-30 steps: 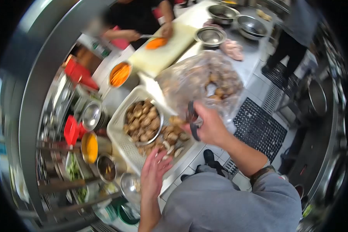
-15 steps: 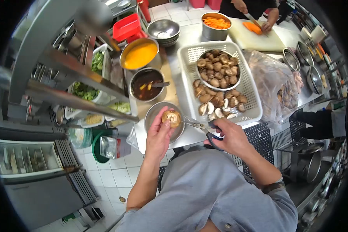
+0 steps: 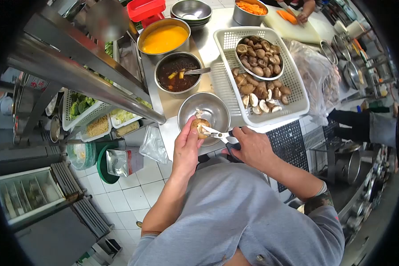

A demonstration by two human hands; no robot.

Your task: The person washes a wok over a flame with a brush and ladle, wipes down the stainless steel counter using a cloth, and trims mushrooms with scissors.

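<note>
My left hand (image 3: 187, 144) pinches a brown shiitake mushroom (image 3: 201, 127), its pale underside facing right. In my right hand (image 3: 255, 146) is a pair of scissors (image 3: 225, 134) with dark handles, its blades against the mushroom's stem area. Both hands are over the near rim of a steel bowl (image 3: 213, 105). A small pale piece (image 3: 199, 113) shows just above the mushroom, against the bowl. Right of the bowl, a white perforated basket (image 3: 302, 99) holds loose mushrooms (image 3: 261, 91), some cut with white faces, and a steel pot of whole shiitake (image 3: 258, 55).
Beyond the bowl stand a pot of dark sauce (image 3: 178, 73) with a spoon and a pot of orange liquid (image 3: 165, 37). A steel shelf post (image 3: 97, 82) crosses at left. A plastic bag (image 3: 317, 73) lies right of the basket. Another person's hand (image 3: 303, 16) is at a cutting board (image 3: 292, 30).
The scissor blades have moved left onto the mushroom's underside, and a small pale piece now shows over the bowl. The view has shifted, bringing the bowl more into sight.
</note>
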